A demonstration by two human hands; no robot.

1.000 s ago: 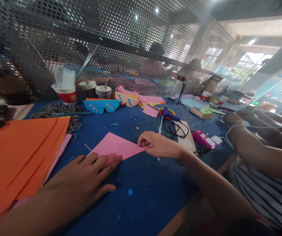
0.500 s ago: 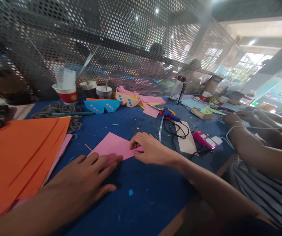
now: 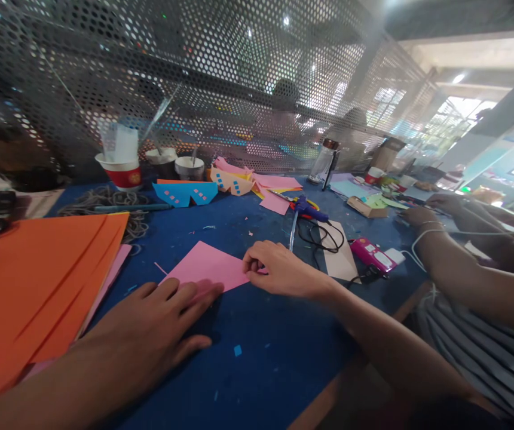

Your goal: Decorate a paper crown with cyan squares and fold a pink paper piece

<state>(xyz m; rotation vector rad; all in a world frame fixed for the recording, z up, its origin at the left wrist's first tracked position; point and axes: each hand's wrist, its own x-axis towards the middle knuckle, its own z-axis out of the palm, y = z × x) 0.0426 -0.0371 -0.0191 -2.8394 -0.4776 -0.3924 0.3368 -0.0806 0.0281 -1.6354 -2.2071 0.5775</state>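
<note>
A pink sheet of paper (image 3: 207, 266) lies on the blue tabletop (image 3: 239, 394) in front of me. My left hand (image 3: 162, 316) rests palm down with fingers spread, their tips pressing on the sheet's near edge. At the sheet's right corner, my right hand (image 3: 279, 269) has its fingers curled together in a pinch on the pink paper. A bit of pink shows between thumb and fingers. A small blue paper scrap (image 3: 238, 350) lies nearer to me, right of my left thumb.
Orange sheets (image 3: 46, 280) are stacked at left. Behind stand a red-white cup (image 3: 120, 171) and a blue paper mask (image 3: 185, 193). A purple glue gun (image 3: 313, 210), cable and magenta device (image 3: 373, 255) lie right, beside another person's arms (image 3: 472, 263).
My right hand has shifted slightly to the right along the sheet, its fingers curling more tightly. My left hand has barely moved. The other person's hands at right have moved a little.
</note>
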